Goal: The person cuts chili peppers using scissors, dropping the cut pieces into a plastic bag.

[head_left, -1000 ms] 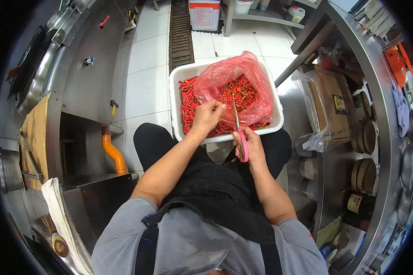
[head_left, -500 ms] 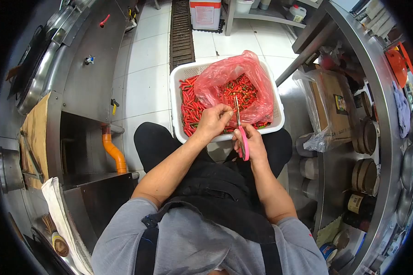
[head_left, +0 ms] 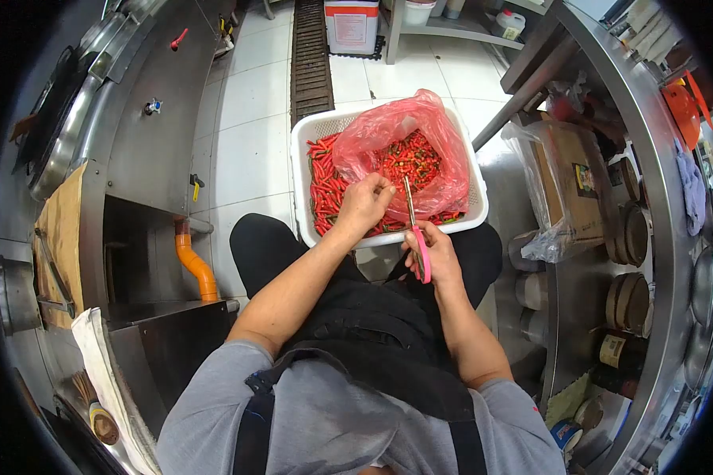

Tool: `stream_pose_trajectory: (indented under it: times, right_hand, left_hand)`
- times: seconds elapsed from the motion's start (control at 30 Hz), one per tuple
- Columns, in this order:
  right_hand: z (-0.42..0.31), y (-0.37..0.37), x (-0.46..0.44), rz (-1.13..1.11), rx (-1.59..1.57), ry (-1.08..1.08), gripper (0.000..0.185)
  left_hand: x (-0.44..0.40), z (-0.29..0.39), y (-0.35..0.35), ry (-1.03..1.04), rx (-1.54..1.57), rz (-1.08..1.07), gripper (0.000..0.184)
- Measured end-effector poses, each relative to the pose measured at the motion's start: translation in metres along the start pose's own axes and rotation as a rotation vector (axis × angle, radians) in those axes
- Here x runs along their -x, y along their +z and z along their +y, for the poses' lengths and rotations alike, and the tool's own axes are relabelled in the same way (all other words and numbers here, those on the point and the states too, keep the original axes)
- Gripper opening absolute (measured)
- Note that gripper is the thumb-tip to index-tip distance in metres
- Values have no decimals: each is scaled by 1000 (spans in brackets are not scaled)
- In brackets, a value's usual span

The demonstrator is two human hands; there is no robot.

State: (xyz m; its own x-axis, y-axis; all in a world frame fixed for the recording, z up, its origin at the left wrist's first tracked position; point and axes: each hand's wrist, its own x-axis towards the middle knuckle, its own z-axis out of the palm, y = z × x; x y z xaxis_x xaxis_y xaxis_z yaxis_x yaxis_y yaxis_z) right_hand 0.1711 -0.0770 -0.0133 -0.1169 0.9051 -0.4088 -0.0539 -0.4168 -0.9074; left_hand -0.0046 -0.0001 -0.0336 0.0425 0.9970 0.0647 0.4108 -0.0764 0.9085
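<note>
My right hand [head_left: 438, 252] is closed round a pair of scissors [head_left: 425, 260] with pink handles, the blades pointing away from me over the bag. To the left of the blades, my left hand [head_left: 364, 204] is closed in a pinch; whatever is between its fingertips is too small to make out. Below both hands lies an opened red plastic bag [head_left: 451, 158] with small chili pieces [head_left: 410, 157] inside. It rests in a white plastic basket [head_left: 299, 158], on top of whole red chilies [head_left: 325, 186], a few of them greenish.
The basket stands before my knees on a white tiled floor [head_left: 253, 103]. A floor drain [head_left: 312, 63] runs behind it. Steel counter panels [head_left: 146, 119] rise on the left, with an orange pipe [head_left: 194, 261]. On the right, a steel shelf holds a plastic-wrapped cardboard box [head_left: 566, 178].
My left hand has shifted slightly left, away from the scissor blades. The scissors have dipped a little towards me. The view has moved slightly.
</note>
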Motion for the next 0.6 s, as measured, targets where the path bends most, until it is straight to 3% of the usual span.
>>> stream_pose_trajectory:
  times: [0.33,0.5,0.6]
  right_hand:
    - [1,-2,-20,-55,-12,-56,46]
    - [-8,-8,-21,28,67,-15,46]
    - [-7,-13,-18,49,55,-35,46]
  left_hand:
    - [1,17,2,19,-21,-57,18]
    - [-19,7,15,193,-182,-7,18]
    - [-26,12,16,138,-167,-47,23]
